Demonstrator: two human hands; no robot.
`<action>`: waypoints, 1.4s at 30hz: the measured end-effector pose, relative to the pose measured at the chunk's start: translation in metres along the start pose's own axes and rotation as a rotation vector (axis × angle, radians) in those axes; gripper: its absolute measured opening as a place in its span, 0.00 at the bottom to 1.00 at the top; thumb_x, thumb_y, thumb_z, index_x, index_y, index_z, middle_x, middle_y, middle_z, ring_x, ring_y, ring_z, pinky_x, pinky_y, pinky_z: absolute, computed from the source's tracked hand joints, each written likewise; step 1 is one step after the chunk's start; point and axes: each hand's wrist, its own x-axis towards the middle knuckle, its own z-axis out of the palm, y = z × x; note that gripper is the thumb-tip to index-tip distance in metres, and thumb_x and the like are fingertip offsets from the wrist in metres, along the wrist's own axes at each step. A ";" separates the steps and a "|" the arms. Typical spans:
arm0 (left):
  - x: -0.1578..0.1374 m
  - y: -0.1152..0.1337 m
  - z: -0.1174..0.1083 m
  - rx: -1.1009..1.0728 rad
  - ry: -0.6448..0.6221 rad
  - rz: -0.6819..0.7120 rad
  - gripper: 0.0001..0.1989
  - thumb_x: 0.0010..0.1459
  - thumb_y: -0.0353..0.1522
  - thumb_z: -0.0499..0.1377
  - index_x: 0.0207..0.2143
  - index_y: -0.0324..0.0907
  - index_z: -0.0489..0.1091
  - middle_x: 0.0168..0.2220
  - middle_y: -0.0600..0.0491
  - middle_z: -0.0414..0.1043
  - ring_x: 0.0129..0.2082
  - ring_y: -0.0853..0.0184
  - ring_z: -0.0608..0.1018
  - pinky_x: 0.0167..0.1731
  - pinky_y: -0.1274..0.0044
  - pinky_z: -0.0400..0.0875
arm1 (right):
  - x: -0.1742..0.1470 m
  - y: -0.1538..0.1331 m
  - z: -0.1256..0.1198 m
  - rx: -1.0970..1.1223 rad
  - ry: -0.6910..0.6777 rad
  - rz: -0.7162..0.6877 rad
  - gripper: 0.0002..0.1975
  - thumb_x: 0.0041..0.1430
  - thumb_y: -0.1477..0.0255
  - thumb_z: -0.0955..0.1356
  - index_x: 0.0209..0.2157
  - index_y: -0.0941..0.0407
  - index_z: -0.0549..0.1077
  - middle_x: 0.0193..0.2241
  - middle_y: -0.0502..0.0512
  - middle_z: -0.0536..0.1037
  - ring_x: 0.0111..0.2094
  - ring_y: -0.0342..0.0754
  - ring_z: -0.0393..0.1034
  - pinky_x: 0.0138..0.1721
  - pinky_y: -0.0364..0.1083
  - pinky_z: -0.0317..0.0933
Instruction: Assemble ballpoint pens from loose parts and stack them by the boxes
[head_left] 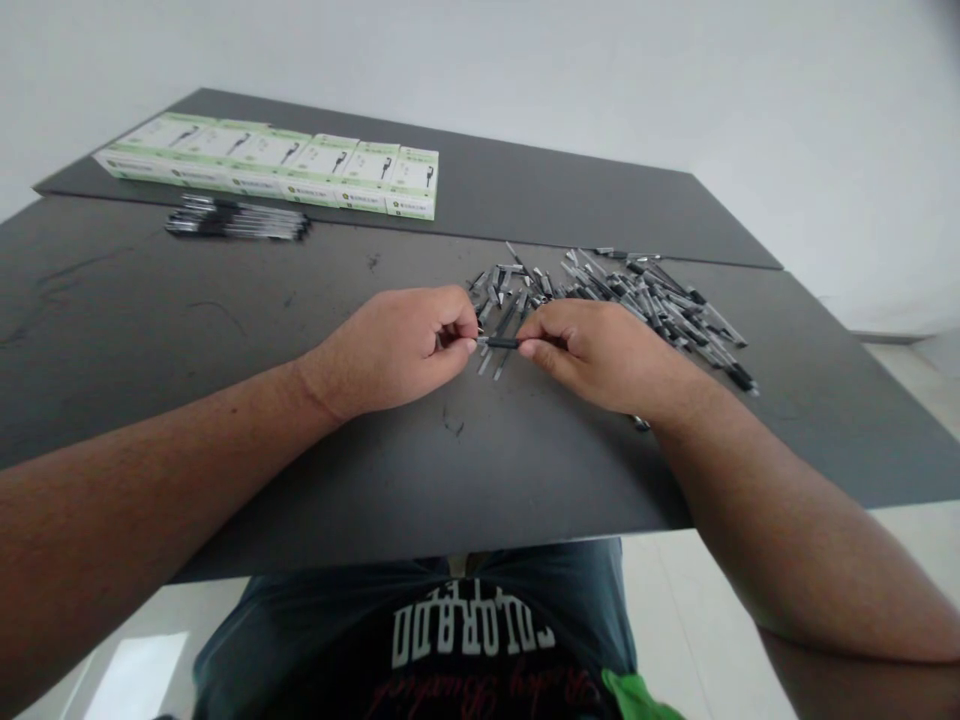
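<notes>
Hands, 2, bare, over the table [420, 500], facing each other; pen [502, 343], 1, slim, dark along most of its visible length with a pale stretch toward the left, held level between them, just above the near table section, in front of the loose parts; left hand [409, 345], grip closed down to the thickness of the pen, thumb and forefinger pinching its pale end; right hand [600, 345], grip equally narrow, thumb and forefinger pinching the dark end.

Rods [500, 366], 2 thin ends showing below the pen, slanting toward the person; small parts [495, 285], several, clear and dark, scattered just beyond the pen, too mixed to count; pile [667, 300], 1, of clear and black pen pieces, beyond and to the right of the right hand, tangled past counting; 1 further piece [640, 423], small, beside the right wrist, partly hidden.

Bundle [236, 218], 1, of clear and black pens lying side by side at far left, the number not readable; boxes [412, 183], 6, white and green, each with a pen printed on top, in 1 row behind the bundle, on the far table section; table sections, 2, dark grey, meeting at 1 seam.
</notes>
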 end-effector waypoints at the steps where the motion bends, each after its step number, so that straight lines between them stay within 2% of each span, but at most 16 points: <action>1: 0.000 0.000 0.000 0.000 0.001 0.001 0.08 0.67 0.37 0.60 0.39 0.45 0.78 0.32 0.55 0.80 0.31 0.65 0.80 0.38 0.74 0.72 | 0.000 0.000 0.000 -0.008 0.001 -0.014 0.12 0.78 0.66 0.68 0.44 0.53 0.84 0.41 0.58 0.89 0.43 0.54 0.81 0.48 0.50 0.66; 3: 0.000 0.001 0.000 0.003 0.000 0.006 0.08 0.67 0.37 0.60 0.39 0.45 0.78 0.32 0.54 0.80 0.31 0.65 0.80 0.39 0.74 0.72 | 0.000 0.001 -0.001 0.009 0.005 0.003 0.13 0.79 0.63 0.68 0.47 0.53 0.85 0.42 0.58 0.89 0.43 0.54 0.81 0.47 0.50 0.66; 7: 0.000 0.001 0.001 0.013 -0.009 0.006 0.08 0.67 0.37 0.60 0.40 0.45 0.78 0.32 0.54 0.80 0.31 0.64 0.80 0.39 0.73 0.73 | 0.000 0.000 -0.001 0.026 0.021 0.059 0.08 0.69 0.65 0.76 0.46 0.53 0.84 0.39 0.54 0.88 0.38 0.51 0.78 0.42 0.48 0.64; 9: 0.000 0.001 0.000 0.017 -0.007 0.000 0.08 0.66 0.37 0.60 0.40 0.45 0.79 0.32 0.54 0.80 0.31 0.64 0.80 0.39 0.73 0.73 | 0.001 0.001 -0.002 -0.007 0.016 0.019 0.08 0.73 0.65 0.73 0.42 0.53 0.84 0.37 0.55 0.87 0.38 0.52 0.78 0.43 0.49 0.64; 12: -0.001 0.001 0.000 0.019 -0.003 0.005 0.08 0.66 0.37 0.60 0.40 0.45 0.79 0.32 0.54 0.80 0.31 0.63 0.81 0.39 0.73 0.73 | 0.001 0.001 -0.002 -0.009 -0.007 -0.024 0.17 0.80 0.61 0.67 0.40 0.54 0.85 0.37 0.59 0.87 0.40 0.53 0.79 0.45 0.50 0.64; 14: -0.001 0.001 0.000 0.016 -0.004 0.012 0.08 0.66 0.37 0.60 0.40 0.45 0.79 0.32 0.54 0.80 0.31 0.64 0.80 0.39 0.73 0.73 | 0.001 0.000 -0.003 0.025 -0.002 0.011 0.14 0.76 0.60 0.71 0.43 0.54 0.85 0.38 0.57 0.88 0.40 0.53 0.80 0.44 0.49 0.65; 17: 0.000 0.001 0.001 0.009 -0.004 0.017 0.08 0.66 0.37 0.60 0.39 0.45 0.79 0.31 0.54 0.80 0.31 0.64 0.80 0.39 0.73 0.73 | 0.000 -0.001 -0.003 0.041 0.015 0.063 0.08 0.67 0.66 0.76 0.44 0.53 0.84 0.37 0.54 0.87 0.37 0.51 0.79 0.42 0.48 0.64; 19: 0.000 0.001 0.001 0.005 -0.002 0.017 0.08 0.66 0.37 0.60 0.39 0.45 0.78 0.31 0.54 0.80 0.31 0.64 0.80 0.39 0.73 0.73 | 0.000 -0.001 -0.003 0.011 0.001 0.031 0.06 0.70 0.66 0.73 0.42 0.53 0.84 0.36 0.54 0.86 0.37 0.52 0.78 0.42 0.49 0.64; 22: 0.000 0.002 0.001 0.004 0.002 0.018 0.08 0.66 0.37 0.59 0.39 0.45 0.79 0.31 0.55 0.80 0.31 0.65 0.80 0.39 0.73 0.73 | 0.000 0.000 -0.004 -0.005 -0.028 -0.020 0.17 0.79 0.62 0.67 0.40 0.53 0.84 0.37 0.58 0.87 0.39 0.53 0.78 0.44 0.50 0.64; 24: 0.000 0.002 0.001 0.009 0.001 0.020 0.09 0.66 0.37 0.59 0.39 0.45 0.78 0.31 0.55 0.80 0.30 0.65 0.80 0.39 0.73 0.73 | 0.000 0.000 -0.004 0.027 -0.018 0.014 0.15 0.78 0.60 0.69 0.42 0.54 0.84 0.38 0.57 0.88 0.39 0.53 0.79 0.43 0.49 0.64; 27: 0.000 0.002 0.000 0.018 -0.001 0.013 0.09 0.66 0.37 0.59 0.40 0.45 0.79 0.31 0.55 0.79 0.30 0.64 0.79 0.38 0.73 0.73 | 0.000 -0.002 -0.004 0.039 0.001 0.067 0.08 0.69 0.64 0.75 0.43 0.54 0.84 0.37 0.54 0.87 0.37 0.51 0.78 0.41 0.48 0.63; 29: -0.001 0.002 0.001 0.024 -0.005 0.008 0.09 0.66 0.37 0.60 0.40 0.46 0.79 0.31 0.55 0.79 0.30 0.64 0.79 0.38 0.73 0.72 | 0.000 -0.002 -0.004 0.006 -0.018 0.041 0.09 0.73 0.63 0.73 0.41 0.53 0.83 0.35 0.54 0.86 0.37 0.51 0.77 0.41 0.48 0.62; 32: -0.001 0.002 0.001 0.028 -0.011 0.004 0.09 0.66 0.37 0.60 0.40 0.46 0.79 0.31 0.54 0.80 0.31 0.64 0.80 0.38 0.73 0.73 | 0.000 -0.002 -0.005 -0.002 -0.037 0.011 0.17 0.79 0.59 0.67 0.40 0.54 0.83 0.35 0.57 0.86 0.37 0.52 0.77 0.42 0.49 0.61; 36: 0.000 0.003 0.000 0.017 -0.025 -0.001 0.09 0.66 0.37 0.60 0.40 0.46 0.79 0.32 0.54 0.81 0.32 0.63 0.81 0.39 0.73 0.74 | 0.000 -0.003 -0.005 0.009 -0.024 0.048 0.09 0.71 0.63 0.73 0.43 0.54 0.83 0.37 0.55 0.87 0.37 0.51 0.77 0.41 0.48 0.62; 40: 0.000 0.004 -0.001 0.013 -0.034 -0.010 0.09 0.66 0.37 0.60 0.40 0.46 0.79 0.34 0.53 0.82 0.34 0.63 0.83 0.41 0.73 0.75 | 0.000 -0.003 -0.005 -0.002 -0.064 -0.003 0.18 0.80 0.61 0.66 0.39 0.53 0.83 0.37 0.58 0.87 0.39 0.53 0.77 0.43 0.50 0.63; 42: 0.000 0.003 0.000 0.011 -0.031 -0.011 0.08 0.66 0.37 0.60 0.40 0.46 0.79 0.34 0.53 0.83 0.34 0.63 0.83 0.41 0.73 0.75 | 0.000 -0.003 -0.005 0.023 -0.041 0.017 0.15 0.78 0.59 0.69 0.41 0.53 0.83 0.37 0.57 0.87 0.38 0.53 0.78 0.43 0.49 0.63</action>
